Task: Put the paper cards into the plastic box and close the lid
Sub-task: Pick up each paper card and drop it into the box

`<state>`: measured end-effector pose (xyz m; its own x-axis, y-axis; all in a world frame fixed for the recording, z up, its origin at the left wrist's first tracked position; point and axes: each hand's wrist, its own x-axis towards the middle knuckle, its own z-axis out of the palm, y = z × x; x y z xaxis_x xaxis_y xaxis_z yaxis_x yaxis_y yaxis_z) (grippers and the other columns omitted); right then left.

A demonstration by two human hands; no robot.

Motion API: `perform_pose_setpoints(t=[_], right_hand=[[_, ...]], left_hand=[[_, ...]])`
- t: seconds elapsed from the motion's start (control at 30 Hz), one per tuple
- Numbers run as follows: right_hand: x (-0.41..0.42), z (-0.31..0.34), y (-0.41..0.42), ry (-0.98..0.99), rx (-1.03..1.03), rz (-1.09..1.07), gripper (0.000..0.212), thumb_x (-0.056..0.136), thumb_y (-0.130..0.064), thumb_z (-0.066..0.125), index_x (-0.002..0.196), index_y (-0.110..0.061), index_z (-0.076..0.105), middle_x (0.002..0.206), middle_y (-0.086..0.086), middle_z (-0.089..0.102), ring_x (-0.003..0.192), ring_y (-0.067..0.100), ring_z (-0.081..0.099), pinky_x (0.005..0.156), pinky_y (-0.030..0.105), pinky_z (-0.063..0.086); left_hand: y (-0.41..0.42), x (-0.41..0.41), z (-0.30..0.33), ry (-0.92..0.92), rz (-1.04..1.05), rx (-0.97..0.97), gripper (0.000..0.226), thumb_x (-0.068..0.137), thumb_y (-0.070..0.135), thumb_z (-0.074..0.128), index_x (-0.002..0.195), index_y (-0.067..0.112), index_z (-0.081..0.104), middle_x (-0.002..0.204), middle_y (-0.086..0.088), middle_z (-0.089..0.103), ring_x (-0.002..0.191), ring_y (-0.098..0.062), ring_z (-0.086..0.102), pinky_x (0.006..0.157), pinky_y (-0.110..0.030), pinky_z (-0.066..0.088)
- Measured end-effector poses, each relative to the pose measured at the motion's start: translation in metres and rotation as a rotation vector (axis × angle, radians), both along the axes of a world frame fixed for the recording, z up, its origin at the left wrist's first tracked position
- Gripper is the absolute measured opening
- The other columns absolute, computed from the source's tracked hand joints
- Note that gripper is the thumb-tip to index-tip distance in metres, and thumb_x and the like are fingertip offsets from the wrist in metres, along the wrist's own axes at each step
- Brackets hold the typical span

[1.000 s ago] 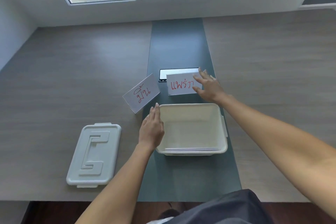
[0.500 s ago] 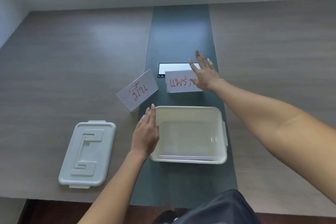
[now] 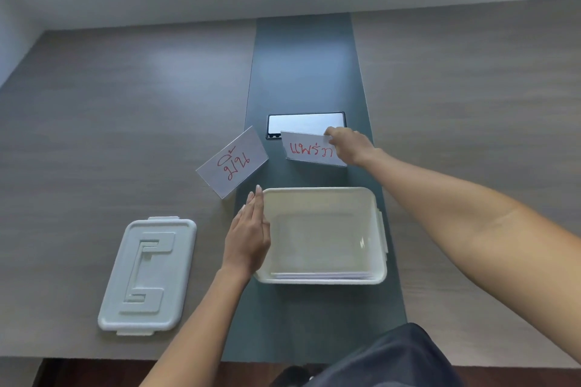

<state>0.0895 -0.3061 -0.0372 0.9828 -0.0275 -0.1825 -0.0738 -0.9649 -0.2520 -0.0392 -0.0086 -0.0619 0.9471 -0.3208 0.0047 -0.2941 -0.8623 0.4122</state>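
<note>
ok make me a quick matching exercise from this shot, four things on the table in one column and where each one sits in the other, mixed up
Things:
1. lid
2. plastic box
3. phone
4. tilted card

Places:
A. far end of the dark strip, partly behind the card the right hand grips
B. on the wood, far left of the box
C. on the dark strip, left hand against its side
D. straddling the strip's left edge, beyond the left hand

Pairs: 1-B, 2-C, 3-A, 4-D
</note>
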Motion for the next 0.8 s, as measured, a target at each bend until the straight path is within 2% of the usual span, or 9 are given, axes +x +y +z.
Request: perform_pose_setpoints(t=[0.13, 0.23, 0.47, 0.67, 0.73, 0.8], right_hand=[[-0.012, 0.019, 0.002, -0.01, 0.085, -0.046, 0.038, 0.095, -0.005, 0.041, 0.129, -0.016, 0.055, 0.121, 0.013, 0.065, 0.102, 0.042, 0.06, 0.073, 0.038, 0.045], [-0.021, 0.042, -0.001, -0.028, 0.156, -0.06, 0.031, 0.098, -0.014, 0.043, 0.126, -0.018, 0.058, 0.121, 0.013, 0.066, 0.104, 0.041, 0.061, 0.082, 0.044, 0.051], [-0.056, 0.107, 0.0, -0.274, 0.193, -0.035, 0.026, 0.097, -0.013, 0.05, 0.119, -0.016, 0.064, 0.119, 0.007, 0.072, 0.108, 0.032, 0.067, 0.086, 0.042, 0.051], [-0.092, 0.147, 0.007, -0.249, 0.272, 0.031, 0.022, 0.098, -0.013, 0.05, 0.114, -0.014, 0.065, 0.115, 0.01, 0.073, 0.101, 0.029, 0.07, 0.068, 0.027, 0.048], [-0.106, 0.152, 0.01, -0.212, 0.305, 0.046, 0.022, 0.099, -0.014, 0.048, 0.115, -0.011, 0.064, 0.116, 0.012, 0.072, 0.1, 0.03, 0.07, 0.056, 0.017, 0.046], [-0.12, 0.155, 0.015, -0.166, 0.343, 0.048, 0.023, 0.099, -0.013, 0.047, 0.113, -0.011, 0.065, 0.114, 0.011, 0.072, 0.098, 0.028, 0.07, 0.051, 0.016, 0.045]], left_hand=[[0.0, 0.001, 0.0, 0.003, -0.009, -0.011, 0.059, 0.099, 0.01, 0.03, 0.156, 0.01, 0.014, 0.164, -0.001, 0.018, 0.15, -0.015, 0.018, 0.121, -0.031, 0.02], [-0.001, 0.0, 0.0, 0.016, 0.003, -0.016, 0.061, 0.098, 0.008, 0.032, 0.156, 0.009, 0.013, 0.163, -0.003, 0.02, 0.15, -0.017, 0.02, 0.119, -0.032, 0.021], [-0.001, 0.001, 0.002, 0.02, -0.004, -0.019, 0.061, 0.097, 0.01, 0.03, 0.156, 0.009, 0.012, 0.163, -0.004, 0.02, 0.15, -0.018, 0.019, 0.119, -0.034, 0.023], [0.0, 0.0, 0.003, 0.022, -0.01, -0.027, 0.062, 0.097, 0.011, 0.028, 0.157, 0.01, 0.01, 0.164, -0.004, 0.018, 0.151, -0.018, 0.017, 0.12, -0.034, 0.021], [0.001, 0.0, 0.004, 0.023, -0.013, -0.03, 0.062, 0.098, 0.012, 0.027, 0.157, 0.01, 0.009, 0.164, -0.004, 0.017, 0.151, -0.018, 0.016, 0.121, -0.035, 0.02], [0.001, 0.0, 0.005, 0.03, -0.017, -0.036, 0.061, 0.098, 0.013, 0.027, 0.157, 0.011, 0.009, 0.164, -0.004, 0.017, 0.151, -0.018, 0.015, 0.121, -0.035, 0.019]])
